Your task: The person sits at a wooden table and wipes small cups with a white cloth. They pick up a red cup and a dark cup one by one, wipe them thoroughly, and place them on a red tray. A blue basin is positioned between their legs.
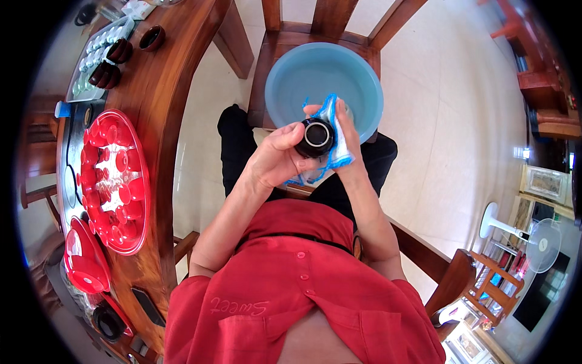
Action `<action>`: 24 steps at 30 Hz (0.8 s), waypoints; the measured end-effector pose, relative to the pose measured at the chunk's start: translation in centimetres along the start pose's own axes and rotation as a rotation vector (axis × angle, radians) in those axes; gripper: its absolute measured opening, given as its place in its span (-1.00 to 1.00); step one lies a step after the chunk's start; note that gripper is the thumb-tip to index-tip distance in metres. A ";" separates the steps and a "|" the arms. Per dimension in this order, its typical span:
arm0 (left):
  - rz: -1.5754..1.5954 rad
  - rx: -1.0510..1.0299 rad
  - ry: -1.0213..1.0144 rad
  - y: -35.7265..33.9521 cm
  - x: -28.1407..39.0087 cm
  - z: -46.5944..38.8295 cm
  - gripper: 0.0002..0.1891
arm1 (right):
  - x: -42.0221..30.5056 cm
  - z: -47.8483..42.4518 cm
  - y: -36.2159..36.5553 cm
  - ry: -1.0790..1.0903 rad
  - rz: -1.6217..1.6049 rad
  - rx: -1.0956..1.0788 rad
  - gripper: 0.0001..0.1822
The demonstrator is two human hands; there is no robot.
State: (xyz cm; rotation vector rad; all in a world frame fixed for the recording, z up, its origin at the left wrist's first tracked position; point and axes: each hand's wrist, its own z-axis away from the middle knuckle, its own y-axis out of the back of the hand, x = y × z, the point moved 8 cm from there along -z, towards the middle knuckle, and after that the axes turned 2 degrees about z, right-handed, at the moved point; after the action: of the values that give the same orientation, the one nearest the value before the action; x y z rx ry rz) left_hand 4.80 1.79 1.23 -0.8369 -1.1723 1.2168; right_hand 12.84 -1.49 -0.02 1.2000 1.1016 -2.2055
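Note:
Between my hands is a small dark glazed cup [315,137], its pale foot ring turned up toward me. My left hand [281,150] grips the cup from the left, with the thumb on its side. A white cloth with blue edging [340,144] lies against the cup's right side, and my right hand [349,132] holds it there. Just beyond my hands, a light blue plastic basin [278,86] stands on a wooden chair [259,98]; it looks to hold water.
On the wooden table [166,91] at left is a red tray [144,191] of several red cups. Dark cups [152,38] stand farther back, near a tray of small wrapped items [95,59]. A red lidded dish [86,259] and a phone [148,305] lie nearer. A white fan [543,245] stands right.

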 end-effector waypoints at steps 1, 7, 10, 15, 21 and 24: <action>0.017 0.022 0.003 0.3 0.0 -0.1 -0.67 | -0.7 0.6 0.1 0.131 0.144 0.031 -0.50; -0.154 0.090 -0.013 1.2 1.0 -0.1 -0.65 | -4.0 3.3 -3.2 0.720 0.872 -0.001 -0.61; -0.270 0.188 0.036 0.1 0.8 0.2 -0.60 | -1.7 1.1 -1.2 0.185 0.439 -0.050 -0.53; -0.167 0.205 0.057 0.4 -0.1 -0.1 -0.60 | 1.2 0.1 0.9 -0.101 -0.065 0.125 -0.40; -0.488 0.295 -0.266 1.8 -0.5 0.4 -0.79 | 1.9 0.2 1.9 -0.085 -0.217 0.200 -0.43; -0.598 0.348 -0.309 2.2 -0.1 0.6 -0.79 | -0.3 0.6 1.8 0.173 0.237 0.229 -0.52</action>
State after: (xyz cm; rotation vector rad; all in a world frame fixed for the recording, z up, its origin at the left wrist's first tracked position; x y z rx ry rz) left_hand 3.70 2.08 -0.78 -0.0184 -1.2833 1.0159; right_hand 13.84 -3.07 -0.38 1.5561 0.7351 -2.1160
